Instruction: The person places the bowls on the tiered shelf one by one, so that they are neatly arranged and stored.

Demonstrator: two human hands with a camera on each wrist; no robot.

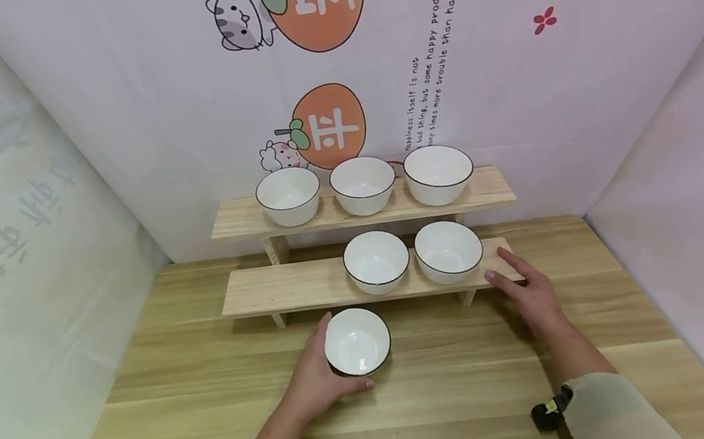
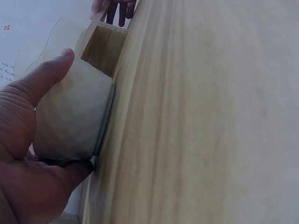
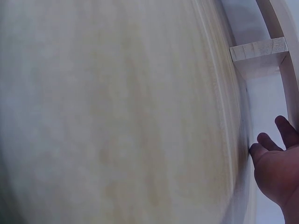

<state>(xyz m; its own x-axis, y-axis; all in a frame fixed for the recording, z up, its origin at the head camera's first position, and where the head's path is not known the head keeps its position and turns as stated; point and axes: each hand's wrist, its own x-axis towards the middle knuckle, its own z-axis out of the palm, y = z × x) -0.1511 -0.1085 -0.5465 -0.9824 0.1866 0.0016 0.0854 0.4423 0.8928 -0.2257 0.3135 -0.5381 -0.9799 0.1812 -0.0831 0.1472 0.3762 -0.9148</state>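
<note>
My left hand (image 1: 316,378) grips a white bowl (image 1: 358,341) with a dark rim, fingers at its far left side and thumb at its near side. The bowl faces up in front of the lower wooden shelf (image 1: 287,287); whether it touches the table I cannot tell. In the left wrist view, the left hand (image 2: 32,140) spans the bowl's faceted wall (image 2: 74,109). At the lower shelf's right end, my right hand (image 1: 533,296) holds the board, some fingers on top and others beneath. The right wrist view shows part of that hand (image 3: 278,170) by the shelf support (image 3: 259,58).
Two matching bowls, a middle one (image 1: 377,263) and a right one (image 1: 449,251), stand on the lower shelf. The upper shelf (image 1: 491,187) carries three more, including a left bowl (image 1: 289,197). Printed cloth (image 1: 474,80) hangs behind the wood-grain table (image 1: 449,410).
</note>
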